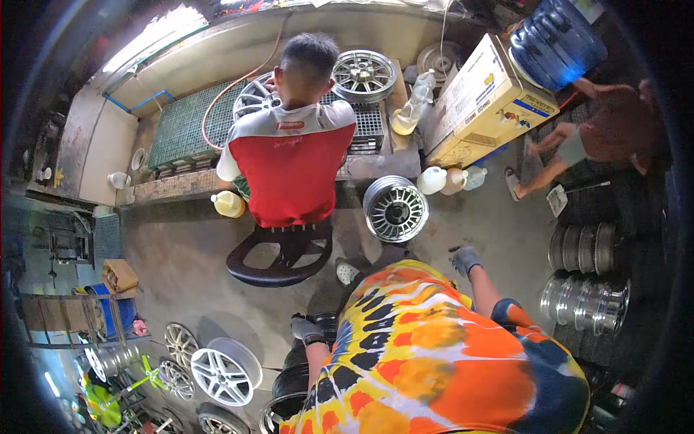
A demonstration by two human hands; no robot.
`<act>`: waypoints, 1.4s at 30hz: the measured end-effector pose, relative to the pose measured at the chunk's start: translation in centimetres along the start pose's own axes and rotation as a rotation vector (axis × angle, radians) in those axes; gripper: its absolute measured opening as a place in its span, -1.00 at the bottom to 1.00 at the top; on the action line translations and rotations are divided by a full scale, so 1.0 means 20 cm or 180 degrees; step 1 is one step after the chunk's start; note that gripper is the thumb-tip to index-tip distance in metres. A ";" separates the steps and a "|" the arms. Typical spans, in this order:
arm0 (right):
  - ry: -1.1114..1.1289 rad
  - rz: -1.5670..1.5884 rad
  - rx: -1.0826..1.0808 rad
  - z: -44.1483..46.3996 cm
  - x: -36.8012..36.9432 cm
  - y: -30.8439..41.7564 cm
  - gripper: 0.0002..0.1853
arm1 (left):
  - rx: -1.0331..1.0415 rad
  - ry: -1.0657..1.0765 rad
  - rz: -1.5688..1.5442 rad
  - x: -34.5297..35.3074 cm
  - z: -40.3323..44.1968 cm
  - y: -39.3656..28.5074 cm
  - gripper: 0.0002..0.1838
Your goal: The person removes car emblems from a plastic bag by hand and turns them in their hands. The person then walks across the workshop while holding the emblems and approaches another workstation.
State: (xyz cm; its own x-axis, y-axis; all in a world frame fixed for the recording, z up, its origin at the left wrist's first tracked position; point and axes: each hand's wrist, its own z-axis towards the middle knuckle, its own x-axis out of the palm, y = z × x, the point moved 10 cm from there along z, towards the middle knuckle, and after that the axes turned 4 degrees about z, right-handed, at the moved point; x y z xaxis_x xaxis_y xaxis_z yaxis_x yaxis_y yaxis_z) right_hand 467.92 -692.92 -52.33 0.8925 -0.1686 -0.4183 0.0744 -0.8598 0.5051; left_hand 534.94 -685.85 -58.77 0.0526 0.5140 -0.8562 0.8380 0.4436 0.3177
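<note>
My left hand, in a grey work glove, hangs beside dark wheel rims stacked at my left side. Its fingertips blend into the dark, so I cannot make out a grip. Out to the right is my right hand, also gloved, over bare floor. Its fingers are loosely apart and nothing shows in them. A polished multi-spoke wheel rim stands on the floor in front of me, apart from both hands. White shoe shows below my body.
A person in a red and white shirt sits on a black chair at a bench holding a chrome rim. Jugs and a water dispenser stand right. Rims lie left and right. Another person is far right.
</note>
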 end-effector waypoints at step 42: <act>0.0857 -0.0545 -0.0900 0.63 -1.29 0.53 -0.69 | -0.3733 0.0224 -0.6675 0.40 -2.10 -1.30 -0.93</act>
State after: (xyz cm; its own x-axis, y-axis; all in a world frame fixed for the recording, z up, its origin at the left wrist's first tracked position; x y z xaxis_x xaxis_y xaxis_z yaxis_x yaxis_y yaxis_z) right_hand 440.12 -703.82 -45.75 0.9381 0.1294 -0.3212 0.3174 -0.6921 0.6482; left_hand 490.76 -662.39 -56.65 -0.1382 -0.9681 -0.2092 -0.7916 0.2349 -0.5641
